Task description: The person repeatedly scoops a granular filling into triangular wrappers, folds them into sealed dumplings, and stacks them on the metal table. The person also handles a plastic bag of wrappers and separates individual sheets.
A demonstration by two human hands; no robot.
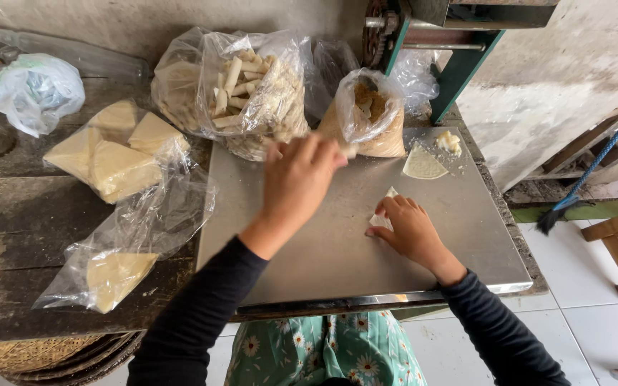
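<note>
My right hand [410, 230] pressed flat, fingers spread, on the thin wrapper [386, 209] mid-tray [309, 250]; soft and tearable, best lifted by an edge. My left hand [296, 179] reached far toward the crumb bag [373, 114], its grip hidden.

Left hand [298, 179] reaches forward, blurred; right hand [409, 229] presses down, fingers spread

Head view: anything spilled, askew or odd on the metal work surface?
Nothing stands out. The metal sheet is tidy: right hand presses a small wrapper, left hand reaches toward the filling bag, and a spare wrapper lies flat.
</note>
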